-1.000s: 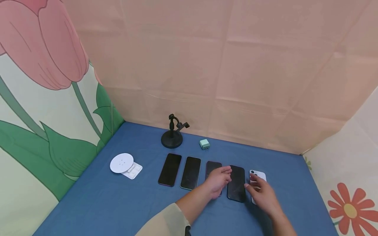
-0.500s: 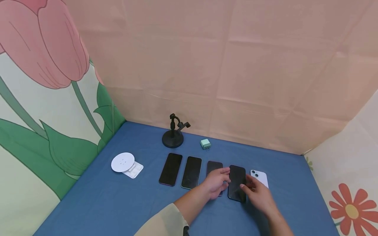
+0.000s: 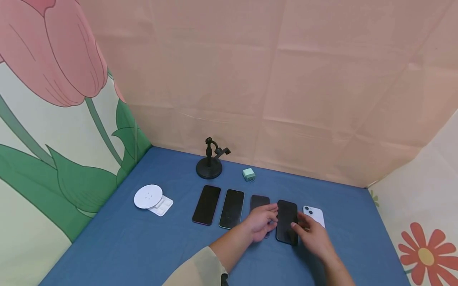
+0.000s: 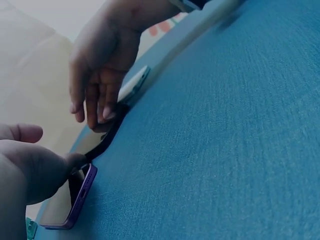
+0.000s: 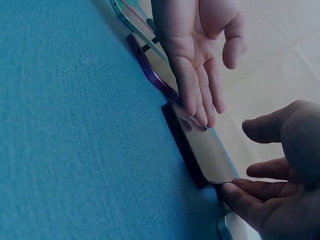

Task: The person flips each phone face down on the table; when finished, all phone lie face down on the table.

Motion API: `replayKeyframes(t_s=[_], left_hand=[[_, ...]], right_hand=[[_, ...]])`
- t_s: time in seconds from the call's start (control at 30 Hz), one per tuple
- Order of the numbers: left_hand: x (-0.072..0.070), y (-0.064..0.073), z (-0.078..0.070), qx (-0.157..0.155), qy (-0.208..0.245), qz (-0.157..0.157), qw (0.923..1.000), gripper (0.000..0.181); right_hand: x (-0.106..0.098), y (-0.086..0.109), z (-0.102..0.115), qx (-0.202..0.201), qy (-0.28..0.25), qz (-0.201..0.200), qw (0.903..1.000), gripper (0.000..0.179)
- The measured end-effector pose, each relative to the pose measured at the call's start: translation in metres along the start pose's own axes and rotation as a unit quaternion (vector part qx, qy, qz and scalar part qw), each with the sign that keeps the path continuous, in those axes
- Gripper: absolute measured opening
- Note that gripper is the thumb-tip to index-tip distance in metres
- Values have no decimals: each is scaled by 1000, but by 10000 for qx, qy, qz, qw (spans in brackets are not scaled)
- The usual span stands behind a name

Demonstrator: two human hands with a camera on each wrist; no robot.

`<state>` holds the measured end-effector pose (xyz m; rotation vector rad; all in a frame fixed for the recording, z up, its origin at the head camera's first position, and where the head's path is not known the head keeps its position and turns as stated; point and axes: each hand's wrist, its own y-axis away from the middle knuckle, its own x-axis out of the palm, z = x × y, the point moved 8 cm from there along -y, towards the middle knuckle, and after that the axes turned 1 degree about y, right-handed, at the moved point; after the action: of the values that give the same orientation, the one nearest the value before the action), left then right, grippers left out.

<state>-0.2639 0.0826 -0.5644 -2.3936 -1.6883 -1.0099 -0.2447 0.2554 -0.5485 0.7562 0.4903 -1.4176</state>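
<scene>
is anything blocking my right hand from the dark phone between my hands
Nothing visible does. The right hand is at the right edge of the dark phone; the white phone lies further right.

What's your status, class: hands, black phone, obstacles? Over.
Left hand and right hand at opposite long edges of black phone. It lies face up on blue cloth. Possibly tight: purple phone close left, white phone close right.
</scene>
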Motion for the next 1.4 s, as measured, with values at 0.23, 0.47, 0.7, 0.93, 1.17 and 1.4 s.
replayKeyframes(t_s=[0.23,0.47,0.7,0.93,1.17,1.4], left_hand=[[0,0,-2,-11,274,169,9995,68],[0,2,-4,-22,430,259,9987,66],[3,2,-6,-31,550,381,9978,67],[8,4,-11,6,703,555,9960,69],[12,7,-19,22,791,673,9946,67],[12,8,-23,-3,834,665,9943,64]], right_hand=[[-1,0,-1,46,-2,70,10000,68],[0,1,3,32,-51,117,9999,79],[1,3,6,-35,-51,179,9998,92],[2,3,5,-112,-256,185,9994,92],[4,1,8,-241,-282,141,9992,85],[6,2,12,-255,-400,219,9986,71]])
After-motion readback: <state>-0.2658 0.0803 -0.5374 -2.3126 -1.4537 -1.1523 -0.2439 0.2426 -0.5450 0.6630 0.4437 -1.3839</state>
